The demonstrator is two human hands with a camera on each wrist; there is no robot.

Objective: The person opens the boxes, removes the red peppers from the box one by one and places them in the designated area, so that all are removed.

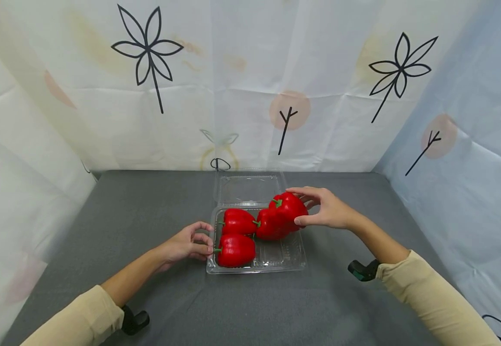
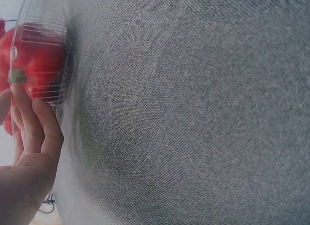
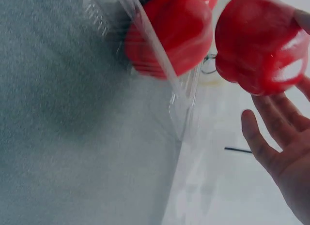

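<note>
A red bell pepper (image 1: 293,206) is hanging in the right hand (image 1: 326,209) over the back right part of the clear container (image 1: 256,270), where three more peppers (image 1: 236,251) are lying on the tabletop (image 1: 164,298). Its skin is shining and probably feeling slick; it is likely being light and fairly firm, though a hard squeeze could be denting it. The broad sides are offering the safest hold — the short stem, pointing left, less so. The right hand is reaching in from the right, thumb in front and fingers behind, spread around the pepper's far end from the stem. The left hand (image 1: 187,245) is resting at the container's left edge, fingers loosely bent and apart from the thumb — whether they are pressing it, I cannot tell.
</note>
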